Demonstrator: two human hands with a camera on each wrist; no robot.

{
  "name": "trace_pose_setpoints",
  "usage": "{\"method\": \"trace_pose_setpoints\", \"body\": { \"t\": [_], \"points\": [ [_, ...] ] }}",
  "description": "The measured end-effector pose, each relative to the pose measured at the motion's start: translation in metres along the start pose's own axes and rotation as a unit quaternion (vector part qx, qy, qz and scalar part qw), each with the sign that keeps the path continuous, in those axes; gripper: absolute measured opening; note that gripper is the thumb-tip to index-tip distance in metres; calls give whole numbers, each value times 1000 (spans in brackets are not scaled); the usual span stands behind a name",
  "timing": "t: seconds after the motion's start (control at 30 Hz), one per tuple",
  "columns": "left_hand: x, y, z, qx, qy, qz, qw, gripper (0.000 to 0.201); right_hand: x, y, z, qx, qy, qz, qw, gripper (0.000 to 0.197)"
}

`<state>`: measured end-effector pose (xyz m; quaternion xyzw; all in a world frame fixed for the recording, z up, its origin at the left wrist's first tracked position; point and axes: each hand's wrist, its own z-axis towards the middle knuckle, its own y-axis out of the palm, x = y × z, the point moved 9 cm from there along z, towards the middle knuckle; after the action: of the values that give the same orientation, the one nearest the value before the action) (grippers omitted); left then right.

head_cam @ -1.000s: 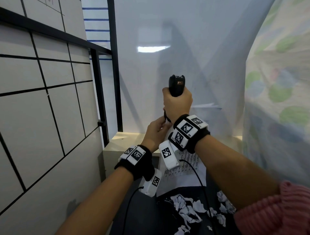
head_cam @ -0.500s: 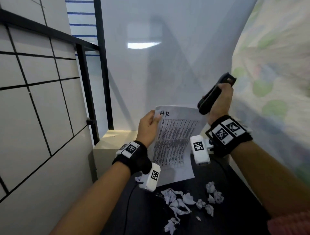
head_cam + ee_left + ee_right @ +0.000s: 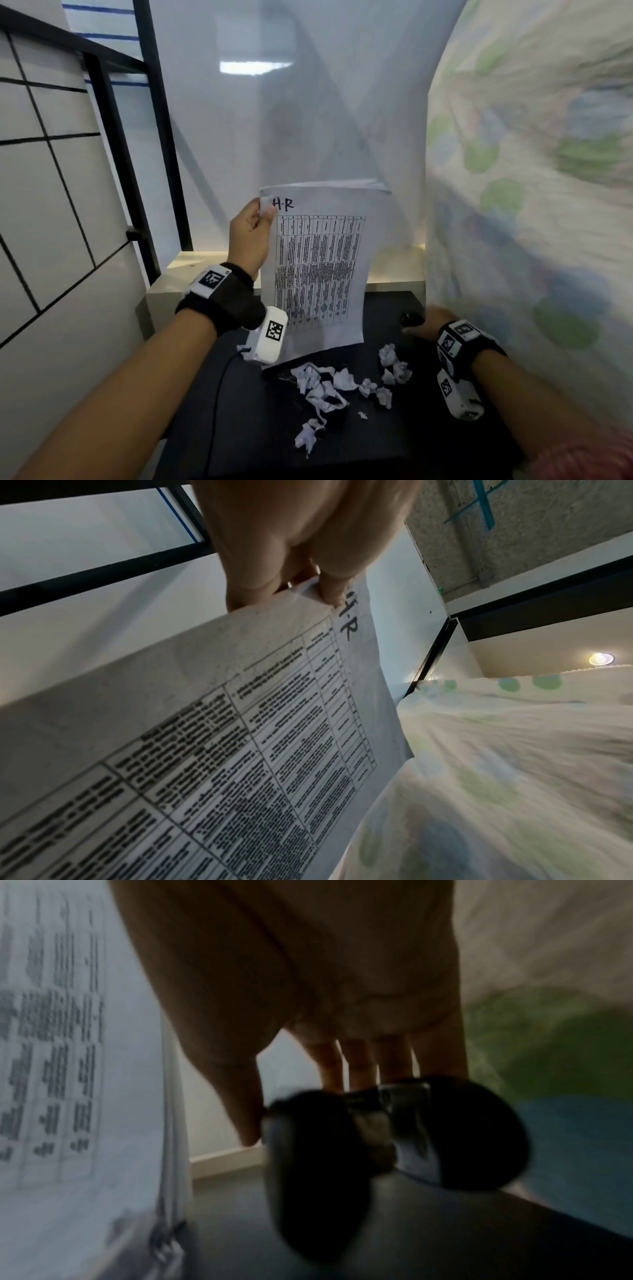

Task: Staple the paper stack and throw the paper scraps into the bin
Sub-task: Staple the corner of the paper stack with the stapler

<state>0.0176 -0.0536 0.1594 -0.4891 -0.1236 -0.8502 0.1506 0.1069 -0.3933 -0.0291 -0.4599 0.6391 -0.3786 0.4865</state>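
The white printed paper stack [image 3: 318, 270] is pinched by the left hand [image 3: 249, 233] above the black table [image 3: 394, 442]; the black stapler [image 3: 412, 319] is gripped by the right hand [image 3: 426, 323].

One paper stack [image 3: 322, 267], one stapler [image 3: 412, 319], roughly a dozen crumpled paper scraps [image 3: 329, 390], two hands.

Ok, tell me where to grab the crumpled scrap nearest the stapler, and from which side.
Pinch the top crumpled scrap by its raised folds, coming straight down from above. It lies loose on the black table, so nothing offers an edge to slip under. The right hand, beside it on the stapler, looks closest; the left hand holds the paper stack.
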Motion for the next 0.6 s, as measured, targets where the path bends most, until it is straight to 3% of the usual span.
{"method": "trace_pose_setpoints", "body": {
  "t": [0.1, 0.37, 0.47, 0.53, 0.6],
  "points": [
    [1, 0, -1, 3, -7, -12, 1000, 26, 7, 17, 4, -43, 1, -67, 997, 58],
    [3, -2, -1, 8, -7, -12, 1000, 24, 1, 12, 4, -23, -18, -92, 995, 51],
    [14, -2, 0, 5, -1, -7, 1000, 22, -41, -24, -8, 62, -104, 101, 987, 77],
    [27, 0, 1, -3, 4, -9, 1000, 21, -76, -49, -23, 86, -181, 257, 946, 88],
    [45, 1, 3, -13, 13, -27, 999, 22, -103, -63, -33, 87, -238, 327, 910, 105]
  ]
}}
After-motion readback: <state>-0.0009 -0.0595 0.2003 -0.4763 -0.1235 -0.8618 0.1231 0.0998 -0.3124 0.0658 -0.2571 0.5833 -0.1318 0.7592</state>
